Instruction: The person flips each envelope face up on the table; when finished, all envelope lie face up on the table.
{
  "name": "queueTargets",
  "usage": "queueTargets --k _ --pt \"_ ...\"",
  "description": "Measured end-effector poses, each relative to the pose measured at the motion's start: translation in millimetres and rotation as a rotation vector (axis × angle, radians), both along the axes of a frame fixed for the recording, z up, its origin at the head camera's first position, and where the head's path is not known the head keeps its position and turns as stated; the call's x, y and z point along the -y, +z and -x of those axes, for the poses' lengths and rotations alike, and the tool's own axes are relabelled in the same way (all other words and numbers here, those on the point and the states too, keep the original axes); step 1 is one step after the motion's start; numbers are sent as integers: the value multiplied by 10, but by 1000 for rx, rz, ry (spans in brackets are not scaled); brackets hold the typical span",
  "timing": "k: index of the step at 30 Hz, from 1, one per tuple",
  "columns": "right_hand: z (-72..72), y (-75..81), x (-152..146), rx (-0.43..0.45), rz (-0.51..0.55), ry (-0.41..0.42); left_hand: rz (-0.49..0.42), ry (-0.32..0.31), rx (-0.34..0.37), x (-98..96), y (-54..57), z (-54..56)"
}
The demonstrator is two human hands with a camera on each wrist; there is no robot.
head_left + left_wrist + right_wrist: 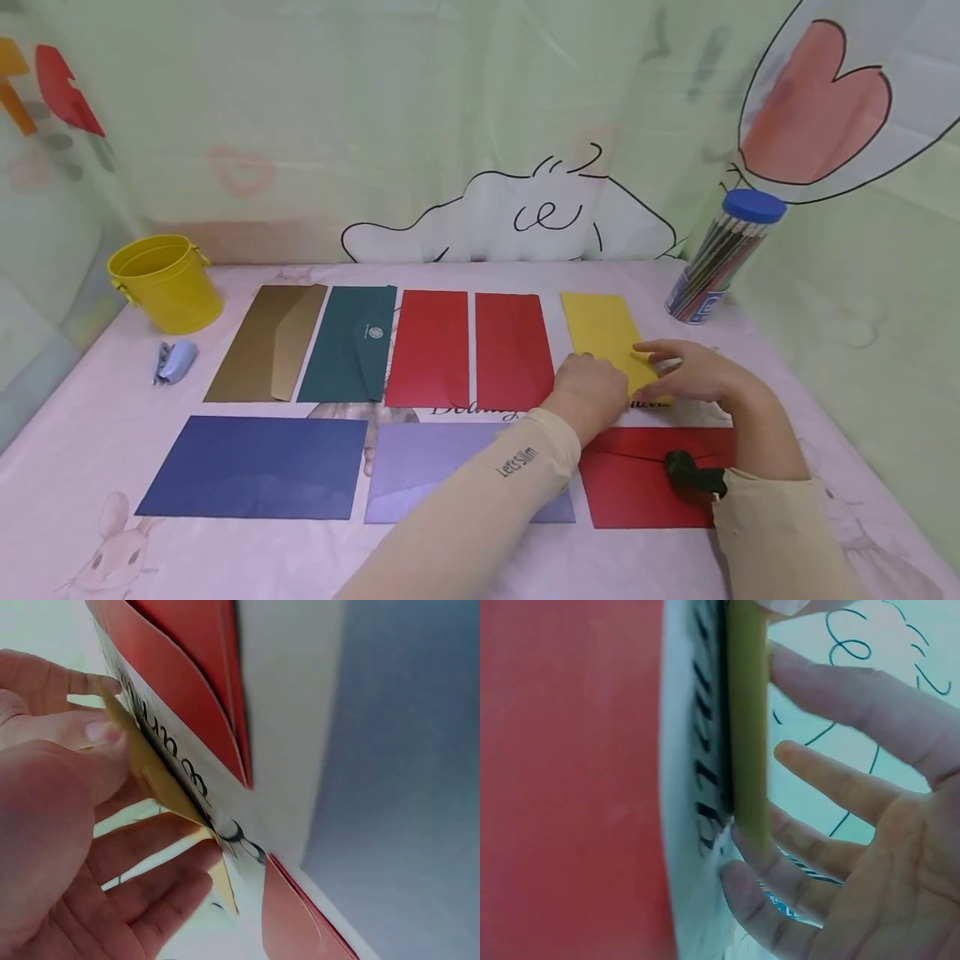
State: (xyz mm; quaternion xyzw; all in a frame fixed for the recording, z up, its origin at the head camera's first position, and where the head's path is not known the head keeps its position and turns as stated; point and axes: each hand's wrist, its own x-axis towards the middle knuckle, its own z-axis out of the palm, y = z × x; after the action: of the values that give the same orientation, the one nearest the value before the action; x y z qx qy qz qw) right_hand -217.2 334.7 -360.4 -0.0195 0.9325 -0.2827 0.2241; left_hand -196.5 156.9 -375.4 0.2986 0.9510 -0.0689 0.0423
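Observation:
A yellow envelope (600, 325) lies at the right end of the back row, and both hands are at its near end. My left hand (588, 387) pinches its lower left edge; in the left wrist view the envelope (161, 780) is tilted edge-on beside the thumb. My right hand (693, 371) is at the right edge with its fingers spread. In the right wrist view, the right hand (900, 847) touches the yellow edge with a fingertip, other fingers standing apart. Just nearer lies a red envelope (630, 492) with a flap, partly under the right forearm.
Behind the left hand stand two red envelopes (427, 350), a green one (337, 342) and a brown one (251, 350). Nearer are a blue envelope (255, 467) and a lavender one (420, 458). A stapler (175, 361), yellow bucket (176, 292) and pencil tub (723, 258) stand around.

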Motion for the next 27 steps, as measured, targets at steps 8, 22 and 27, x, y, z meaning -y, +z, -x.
queueTargets --k 8,22,27 --pt "-32 92 -65 -111 166 -77 -65 -11 -95 26 -17 -17" --pt "-20 78 67 -167 239 3 -775 217 94 190 -8 43" --pt "33 -17 114 -183 182 52 -1101 312 280 294 -46 52"
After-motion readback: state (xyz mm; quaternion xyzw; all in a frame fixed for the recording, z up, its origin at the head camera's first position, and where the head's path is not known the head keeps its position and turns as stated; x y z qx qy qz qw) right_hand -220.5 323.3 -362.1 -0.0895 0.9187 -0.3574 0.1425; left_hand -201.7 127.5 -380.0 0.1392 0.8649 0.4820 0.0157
